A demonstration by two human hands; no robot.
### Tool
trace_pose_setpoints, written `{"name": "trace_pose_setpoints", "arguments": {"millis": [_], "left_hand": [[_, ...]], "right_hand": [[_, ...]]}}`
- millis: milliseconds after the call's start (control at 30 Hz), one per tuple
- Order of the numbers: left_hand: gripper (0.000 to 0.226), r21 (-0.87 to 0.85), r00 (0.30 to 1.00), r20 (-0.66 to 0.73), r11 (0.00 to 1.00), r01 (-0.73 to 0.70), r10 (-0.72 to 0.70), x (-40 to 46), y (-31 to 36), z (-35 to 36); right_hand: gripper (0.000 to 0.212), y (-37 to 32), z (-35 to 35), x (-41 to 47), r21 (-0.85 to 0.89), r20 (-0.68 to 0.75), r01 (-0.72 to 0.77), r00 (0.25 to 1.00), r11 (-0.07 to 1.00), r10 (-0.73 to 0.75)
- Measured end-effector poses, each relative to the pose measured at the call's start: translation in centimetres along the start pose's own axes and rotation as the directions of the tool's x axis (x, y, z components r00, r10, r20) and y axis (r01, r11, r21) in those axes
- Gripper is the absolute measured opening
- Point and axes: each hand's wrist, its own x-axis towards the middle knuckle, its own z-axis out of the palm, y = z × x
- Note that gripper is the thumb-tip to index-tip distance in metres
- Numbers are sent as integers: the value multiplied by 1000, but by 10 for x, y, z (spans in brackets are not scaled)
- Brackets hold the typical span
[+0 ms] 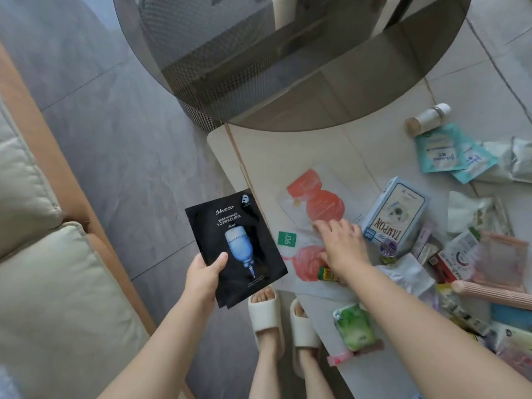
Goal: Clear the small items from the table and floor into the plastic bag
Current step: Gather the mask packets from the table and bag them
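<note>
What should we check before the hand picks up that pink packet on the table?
1. Left hand keeps its grip on the black mask packets: ok.
2. Right hand is over the pink mask packet, fingers spread flat: ok.
3. Right hand is free to take it: ok, it holds nothing.
4. Pink mask packet lies flat on the table: ok.
5. Plastic bag is ready nearby: cannot tell.

Both forearms are bare, with no sleeves, watches or rings showing on the left hand (pixel 201 279) or the right hand (pixel 344 247). The legs are bare too. On the feet sit thick, cream-white open-toe slide sandals (pixel 266 315) with a broad single strap.
</note>
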Motion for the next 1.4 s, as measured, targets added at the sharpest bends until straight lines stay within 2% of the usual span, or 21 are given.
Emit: {"name": "trace_pose_setpoints", "arguments": {"millis": [100,167,300,400,567,600,667,767,900,1033,1200,1400], "left_hand": [[29,0,1000,23,1000,-8,8,2,2,2],[27,-1,999,35,1000,-21,21,1,6,4],[24,1,998,59,1000,-22,22,4,13,10],[25,-5,997,76,1000,-19,19,9,17,15],[24,-20,997,78,1000,-13,15,11,21,18],[24,-23,997,72,1000,-12,13,11,21,18],[25,-37,997,71,999,-9,12,9,23,18],[24,-56,998,68,998,-7,10,1,26,18],[24,-71,998,62,997,-8,13,-19,30,18],[24,-98,999,44,995,-9,14,-53,44,15],[16,-154,998,39,987,-38,45,-119,70,-1],[19,-224,997,-50,973,-61,51,-207,87,-46]], "right_hand": [[37,6,-11,5,51,-3,-15,1000,999,15],[29,11,-18,11,185,-46,-52,997,981,61],[27,22,-36,32,458,-147,-173,953,872,266],[38,25,-42,44,444,-103,-235,945,865,310],[83,18,-37,48,277,-28,-373,918,885,395],[85,18,-38,49,279,-13,-406,904,870,426],[76,17,-42,52,271,10,-441,890,855,456],[46,18,-52,53,338,6,-392,910,855,415],[27,20,-74,37,654,23,-298,926,695,376],[32,22,-110,8,795,-11,-224,924,564,383],[18,23,-160,-43,919,41,-172,937,356,347],[21,-3,-222,-119,958,88,-141,973,250,211]]}}
